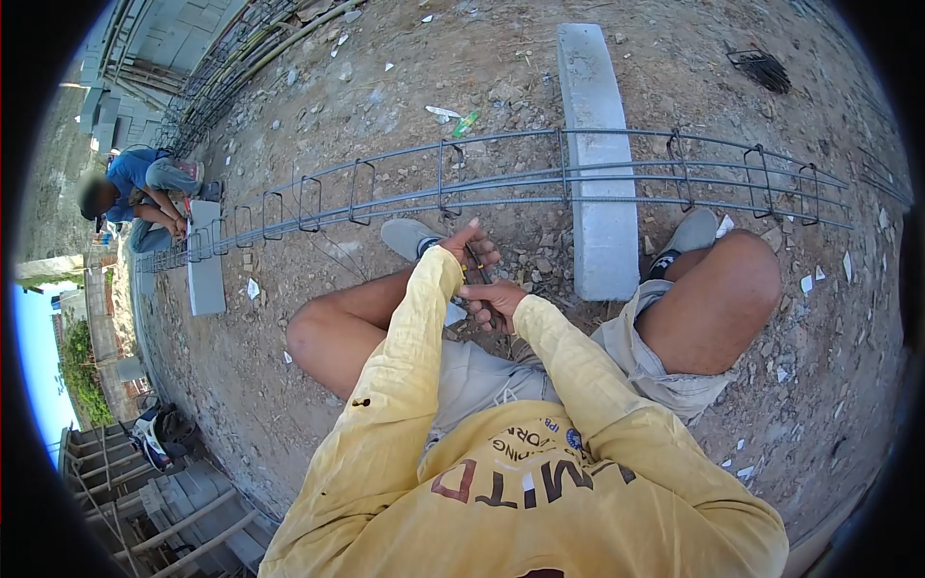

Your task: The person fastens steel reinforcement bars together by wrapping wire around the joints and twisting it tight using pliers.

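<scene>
Shirt, which is yellow, carries writing upside down to this view: "IPB" beside a round blue emblem, "FORM", an ending "DING", and large letters among which M, T and D can be read. Folds hide the rest.

Farther out, dark tool is between the two hands, over the ground between the legs, near the steel cage but apart from it. The left hand is loosely curled around its upper part, thumb held apart; whether it grips, I cannot tell. The right hand is closed around the lower part. For good handling, I think one should settle the handle deep in the right palm and keep left fingertips away from its end.

The steel cage lies across a concrete block; it should rest steadily there before any force is put on it. Beyond, a green wrapper has no print that I can read. Farthest, a co-worker bends over the cage's other end, so sudden pulling would be unkind.
</scene>
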`<control>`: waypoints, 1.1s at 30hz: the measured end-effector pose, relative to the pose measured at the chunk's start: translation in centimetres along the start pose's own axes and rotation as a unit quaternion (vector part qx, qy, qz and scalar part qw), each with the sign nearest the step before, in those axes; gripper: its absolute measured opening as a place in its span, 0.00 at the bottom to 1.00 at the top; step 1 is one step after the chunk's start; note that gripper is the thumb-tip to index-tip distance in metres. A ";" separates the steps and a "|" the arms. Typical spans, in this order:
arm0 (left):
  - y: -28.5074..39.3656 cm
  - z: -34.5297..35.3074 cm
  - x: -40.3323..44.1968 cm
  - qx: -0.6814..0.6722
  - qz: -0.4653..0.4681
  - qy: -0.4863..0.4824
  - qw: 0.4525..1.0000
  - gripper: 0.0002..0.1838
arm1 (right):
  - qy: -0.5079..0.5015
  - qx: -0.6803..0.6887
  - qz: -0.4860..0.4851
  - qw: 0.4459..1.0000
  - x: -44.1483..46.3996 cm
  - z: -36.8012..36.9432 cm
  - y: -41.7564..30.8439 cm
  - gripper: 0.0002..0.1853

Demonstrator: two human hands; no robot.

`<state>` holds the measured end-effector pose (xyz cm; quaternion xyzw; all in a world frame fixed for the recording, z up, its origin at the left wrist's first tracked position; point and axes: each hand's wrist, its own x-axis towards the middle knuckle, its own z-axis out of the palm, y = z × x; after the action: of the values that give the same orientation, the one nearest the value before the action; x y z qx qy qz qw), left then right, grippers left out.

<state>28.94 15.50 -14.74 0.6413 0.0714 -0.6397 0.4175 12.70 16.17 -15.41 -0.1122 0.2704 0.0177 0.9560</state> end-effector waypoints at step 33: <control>-3.7 -5.2 8.4 -0.163 0.001 -0.350 0.923 0.20 | 0.048 -0.183 -0.024 0.982 0.9 -2.2 1.0 0.24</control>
<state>32.04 17.45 -24.62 0.3000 0.0234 -0.8024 0.5154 12.24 16.62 -17.86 -0.2923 0.3052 0.0382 0.9055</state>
